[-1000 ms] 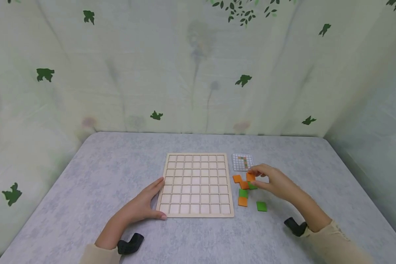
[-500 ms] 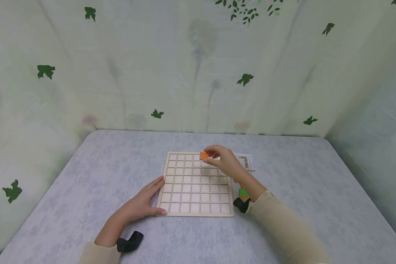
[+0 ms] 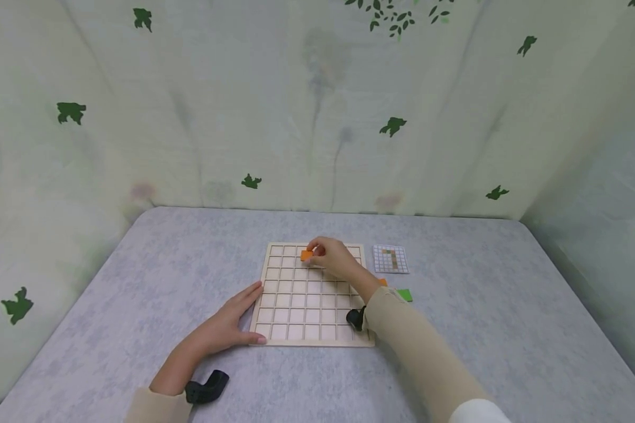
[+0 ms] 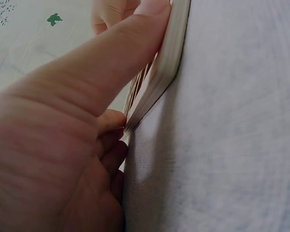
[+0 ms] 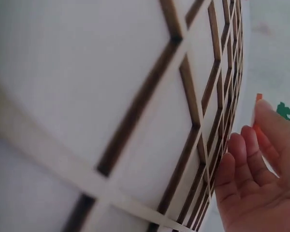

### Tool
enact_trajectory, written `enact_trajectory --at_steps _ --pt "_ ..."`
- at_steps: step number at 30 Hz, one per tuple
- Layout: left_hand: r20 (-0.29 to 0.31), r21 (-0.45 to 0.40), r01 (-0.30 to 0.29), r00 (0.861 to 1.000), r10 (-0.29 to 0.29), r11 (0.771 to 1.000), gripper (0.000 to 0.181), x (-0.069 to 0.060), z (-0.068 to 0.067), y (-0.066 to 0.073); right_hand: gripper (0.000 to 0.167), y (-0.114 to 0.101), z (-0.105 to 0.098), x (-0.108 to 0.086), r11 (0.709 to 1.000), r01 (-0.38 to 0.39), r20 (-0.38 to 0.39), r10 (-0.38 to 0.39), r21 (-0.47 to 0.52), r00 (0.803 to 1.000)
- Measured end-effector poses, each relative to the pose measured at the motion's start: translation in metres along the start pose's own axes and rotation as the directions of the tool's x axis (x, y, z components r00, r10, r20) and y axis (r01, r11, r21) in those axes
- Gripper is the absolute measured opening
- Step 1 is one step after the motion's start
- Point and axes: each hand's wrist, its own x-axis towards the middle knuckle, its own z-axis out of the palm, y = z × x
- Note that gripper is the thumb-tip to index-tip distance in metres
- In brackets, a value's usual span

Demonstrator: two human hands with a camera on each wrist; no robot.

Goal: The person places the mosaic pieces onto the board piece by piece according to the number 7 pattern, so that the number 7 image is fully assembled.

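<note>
orange tile (image 3: 306,255) pinched by right hand (image 3: 332,257); left hand (image 3: 226,329) spread wide, touching board (image 3: 297,316)

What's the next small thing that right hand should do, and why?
Probably lower the orange tile into a far square of the grid board: the right hand pinches it over that part, the left hand rests against the board's edge, and the card shows a coloured pattern on a grid.

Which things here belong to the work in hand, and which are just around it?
In the work:
board, left hand at its edge
orange tile, pinched in the right hand
probably the card, green tile and second orange tile, right of the board

Just around it:
table
backdrop
black wrist gear, worn
</note>
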Motion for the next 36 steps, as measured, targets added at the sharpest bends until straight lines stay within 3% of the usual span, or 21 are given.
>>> enact_trajectory --at_steps 8,20,24,28,31,36 --pt "0.006 -0.002 0.001 1.000 -0.001 1.000 0.107 0.001 0.001 0.001 0.021 -0.001 0.009 0.006 0.994 0.000 0.060 0.007 -0.112 0.998" --pt "0.003 0.001 0.012 1.000 -0.012 1.000 0.106 0.000 0.000 0.002 0.038 -0.004 0.006 0.003 0.998 -0.018 0.132 0.025 -0.055 0.991" --pt "0.000 0.004 0.003 1.000 -0.003 1.000 0.106 -0.001 0.000 0.002 0.044 -0.011 -0.008 -0.006 1.000 0.025 0.115 -0.022 -0.018 0.993" --pt "-0.001 0.003 -0.001 1.000 0.001 1.000 0.106 -0.001 0.000 0.003 0.049 -0.014 -0.030 -0.018 0.993 0.110 0.054 -0.112 0.033 0.992" --pt "-0.001 -0.004 0.000 1.000 0.000 1.000 0.106 -0.001 -0.001 0.003 0.054 -0.011 -0.049 -0.032 0.984 0.178 -0.005 -0.178 0.018 0.984" --pt "-0.003 0.001 0.003 1.000 -0.003 1.000 0.106 -0.001 -0.001 0.003 0.058 0.000 -0.075 -0.060 0.980 0.201 -0.080 -0.200 0.004 0.977"
